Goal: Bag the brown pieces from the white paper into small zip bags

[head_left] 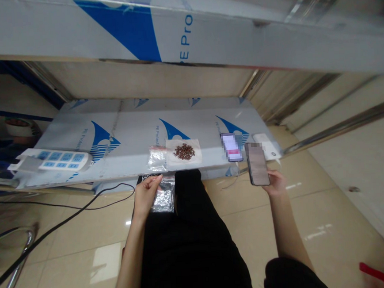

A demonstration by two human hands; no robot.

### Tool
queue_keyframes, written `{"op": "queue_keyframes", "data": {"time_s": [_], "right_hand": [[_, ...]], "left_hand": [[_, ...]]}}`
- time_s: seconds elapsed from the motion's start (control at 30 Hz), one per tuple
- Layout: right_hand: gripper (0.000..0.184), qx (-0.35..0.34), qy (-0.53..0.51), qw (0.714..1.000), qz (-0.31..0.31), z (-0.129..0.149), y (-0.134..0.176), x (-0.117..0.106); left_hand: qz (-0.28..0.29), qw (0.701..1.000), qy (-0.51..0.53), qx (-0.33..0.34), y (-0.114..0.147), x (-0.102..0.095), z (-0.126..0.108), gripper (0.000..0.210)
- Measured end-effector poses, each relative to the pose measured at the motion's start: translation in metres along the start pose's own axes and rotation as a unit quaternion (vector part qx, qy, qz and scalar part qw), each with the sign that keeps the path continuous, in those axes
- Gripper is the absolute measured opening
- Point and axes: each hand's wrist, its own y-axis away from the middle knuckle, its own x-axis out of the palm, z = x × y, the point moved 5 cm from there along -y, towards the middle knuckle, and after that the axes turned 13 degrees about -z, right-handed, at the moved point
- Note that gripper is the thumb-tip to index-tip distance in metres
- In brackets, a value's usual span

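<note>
My left hand (147,192) pinches the top edge of a clear plastic bag (165,198), which hangs over my lap in front of the shelf. My right hand (275,182) is closed on the lower edge of a dark smartphone (257,165), held up off the shelf's right front. On the shelf, just above the held bag, lie small clear zip bags (157,157). Beside them a heap of small reddish-brown capsule-like pieces (183,151) rests on a white paper sheet (196,157). A second phone (231,146) with a lit, blurred screen lies left of the held one.
The film-covered metal shelf (139,143) spans the front, with another metal panel (223,30) above it. A white remote-like box with blue buttons (63,161) sits at left; a white power bank-like slab (267,145) is at right. A black cable (80,209) crosses the left.
</note>
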Motion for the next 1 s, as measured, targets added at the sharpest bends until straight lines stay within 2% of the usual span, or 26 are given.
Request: {"op": "queue_keyframes", "data": {"time_s": [0.23, 0.5, 0.73, 1.0], "right_hand": [[0.031, -0.011, 0.028, 0.999, 0.029, 0.001, 0.005, 0.011], [0.016, -0.029, 0.065, 0.997, 0.034, 0.003, 0.007, 0.019], [0.018, -0.004, 0.063, 0.997, 0.032, 0.003, 0.011, 0.026], [0.017, -0.035, 0.069, 0.996, 0.037, 0.003, 0.007, 0.026]], "left_hand": [[-0.004, 1.000, -0.003, -0.001, 0.000, -0.001, -0.001, 0.036], [-0.008, 1.000, -0.008, -0.001, 0.001, -0.002, -0.007, 0.035], [-0.002, 1.000, -0.017, 0.007, 0.002, 0.000, -0.010, 0.038], [-0.003, 1.000, -0.021, 0.022, 0.000, 0.001, -0.008, 0.037]]}}
